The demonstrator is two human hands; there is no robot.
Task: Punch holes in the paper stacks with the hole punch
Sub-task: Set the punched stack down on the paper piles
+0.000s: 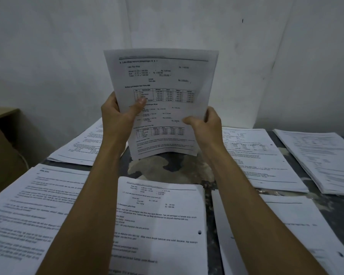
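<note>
Nearest us, a punched stack [159, 225] lies flat on the counter [173, 165]. Beyond it we've got the paper stack [163, 100] upright, long axis vertical, bottom edge on bare counter; left hand [117, 114] and right hand [205, 124] pinch its sides. No hole punch visible.

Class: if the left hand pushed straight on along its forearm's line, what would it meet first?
Past the held stack that the left hand grips, probably the white wall; depth is unclear.

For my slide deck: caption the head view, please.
Both hands, left hand and right hand, hold a paper stack upright on the table.
</note>
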